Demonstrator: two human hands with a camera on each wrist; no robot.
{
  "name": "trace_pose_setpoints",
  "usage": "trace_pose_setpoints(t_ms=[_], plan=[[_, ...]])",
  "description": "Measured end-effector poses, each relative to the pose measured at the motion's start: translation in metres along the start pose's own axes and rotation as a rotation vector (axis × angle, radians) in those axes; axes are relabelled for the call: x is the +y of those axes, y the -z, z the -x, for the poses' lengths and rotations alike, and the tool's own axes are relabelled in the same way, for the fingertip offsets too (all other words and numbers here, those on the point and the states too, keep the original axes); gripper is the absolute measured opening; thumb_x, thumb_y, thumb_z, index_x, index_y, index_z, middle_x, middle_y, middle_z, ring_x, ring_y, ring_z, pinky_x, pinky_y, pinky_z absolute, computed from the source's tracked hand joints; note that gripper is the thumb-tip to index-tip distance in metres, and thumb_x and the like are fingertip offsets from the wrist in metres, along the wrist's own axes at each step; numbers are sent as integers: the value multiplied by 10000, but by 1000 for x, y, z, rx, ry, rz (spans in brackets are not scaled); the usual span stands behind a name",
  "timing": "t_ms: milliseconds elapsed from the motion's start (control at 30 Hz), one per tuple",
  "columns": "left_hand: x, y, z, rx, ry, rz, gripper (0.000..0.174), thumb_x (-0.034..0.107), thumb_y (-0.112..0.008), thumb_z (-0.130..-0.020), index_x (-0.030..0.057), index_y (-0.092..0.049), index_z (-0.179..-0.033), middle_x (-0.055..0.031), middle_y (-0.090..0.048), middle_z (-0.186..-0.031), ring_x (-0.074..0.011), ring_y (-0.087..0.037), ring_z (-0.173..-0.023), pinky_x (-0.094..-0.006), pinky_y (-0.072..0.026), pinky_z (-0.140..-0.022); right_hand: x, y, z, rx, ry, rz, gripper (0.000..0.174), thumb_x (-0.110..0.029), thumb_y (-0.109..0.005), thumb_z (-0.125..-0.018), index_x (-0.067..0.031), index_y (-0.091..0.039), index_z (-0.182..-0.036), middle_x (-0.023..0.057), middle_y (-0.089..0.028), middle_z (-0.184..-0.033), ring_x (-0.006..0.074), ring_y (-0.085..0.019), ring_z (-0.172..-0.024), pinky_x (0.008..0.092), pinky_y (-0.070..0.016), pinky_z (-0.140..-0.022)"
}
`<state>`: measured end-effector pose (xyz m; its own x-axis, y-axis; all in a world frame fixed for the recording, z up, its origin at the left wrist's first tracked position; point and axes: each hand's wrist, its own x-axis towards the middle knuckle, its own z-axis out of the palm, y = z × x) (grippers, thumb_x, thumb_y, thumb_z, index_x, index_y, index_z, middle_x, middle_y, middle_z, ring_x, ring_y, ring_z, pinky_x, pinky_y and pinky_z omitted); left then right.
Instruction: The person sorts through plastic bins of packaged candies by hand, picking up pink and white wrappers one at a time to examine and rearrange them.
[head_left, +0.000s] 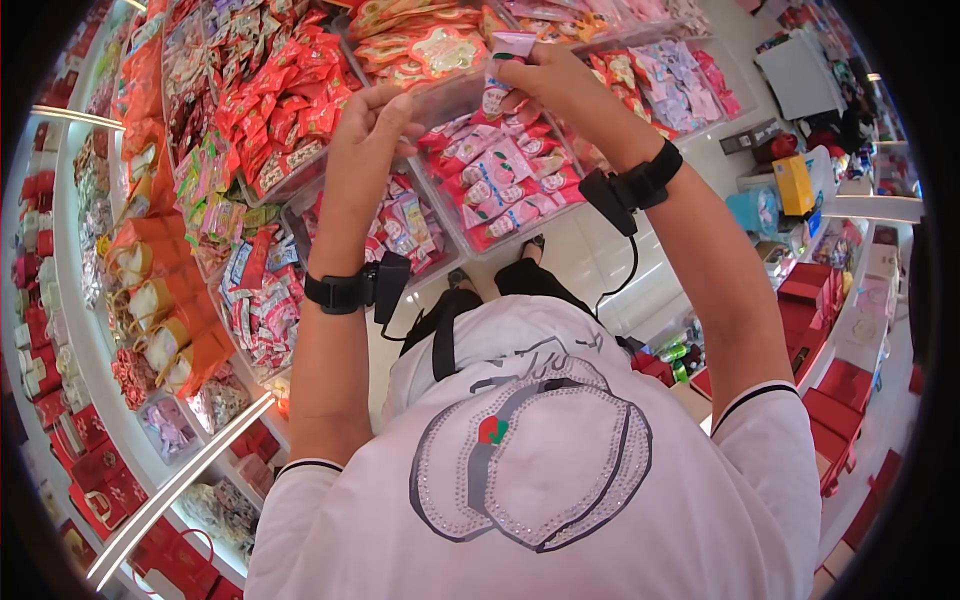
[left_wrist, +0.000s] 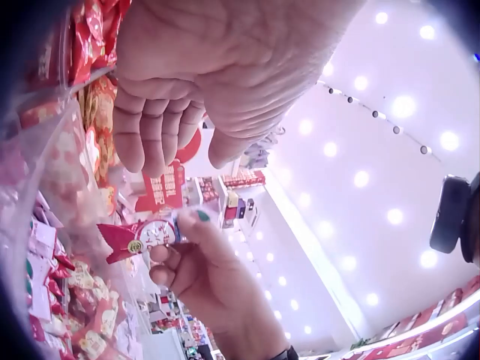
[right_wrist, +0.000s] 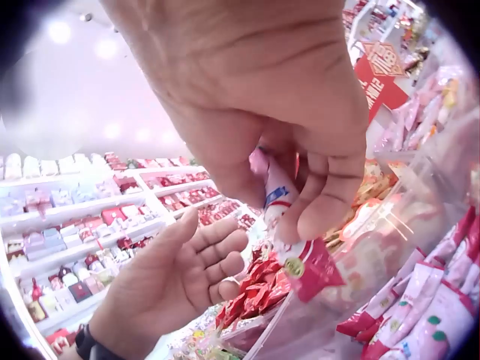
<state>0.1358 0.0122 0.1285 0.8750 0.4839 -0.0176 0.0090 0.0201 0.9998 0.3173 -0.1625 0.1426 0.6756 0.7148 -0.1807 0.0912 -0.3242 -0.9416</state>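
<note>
Between thumb and fingers, my right hand [head_left: 548, 82] pinches a pink-and-white candy packet [head_left: 494, 98] above a clear bin. Its crimped pink end [right_wrist: 315, 274] sticks out below the fingers in the right wrist view; part of its middle is hidden by them. Similar pink packets [head_left: 500, 180] with a peach print fill the bin underneath. My left hand [head_left: 368, 130] is held up to the left of that bin, palm turned inward and fingers loosely extended, with nothing in it. In the left wrist view, the packet [left_wrist: 155, 234] appears apart from the left fingers.
Red-wrapped sweets [head_left: 290, 95] are heaped in a bin at the left, and orange packets [head_left: 425, 45] lie beyond. Pastel packets [head_left: 675, 85] fill a bin at the right. Plastic walls divide the bins. Shelves with red boxes [head_left: 830, 400] stand on the right.
</note>
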Motion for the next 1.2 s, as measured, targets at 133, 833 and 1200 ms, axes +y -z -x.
trace_pose_setpoints(t_ms=[133, 833, 1200], plan=[[-16, 27, 20, 55, 79, -17, 356, 303, -592, -998, 9, -567, -1196, -97, -664, -1044, -127, -641, -857, -261, -519, -724, 15, 4, -14, -77, -102, -124, 375, -265, -642, -926, 44, -627, -1138, 120, -702, -971, 193, -726, -794, 266, -590, -599], [-72, 87, 89, 172, 289, -26, 343, 320, -592, -995, 31, -582, -1179, -58, -663, -1025, -108, -631, -836, -242, -494, -714, 40, -19, -45, -360, -412, 487, 386, -205, -597, -951, 125, -552, -1148, 238, -678, -1042, 287, -724, -799, 379, -622, -655], [-84, 89, 94, 134, 350, -56, 347, 325, -590, -990, 19, -579, -1153, -55, -650, -1001, -126, -653, -806, -250, -494, -669, 63, -42, -48, -200, 604, 1005, 133, -95, -606, -813, -21, -682, -892, 199, -683, -946, 380, -646, -935, 481, -498, -850]])
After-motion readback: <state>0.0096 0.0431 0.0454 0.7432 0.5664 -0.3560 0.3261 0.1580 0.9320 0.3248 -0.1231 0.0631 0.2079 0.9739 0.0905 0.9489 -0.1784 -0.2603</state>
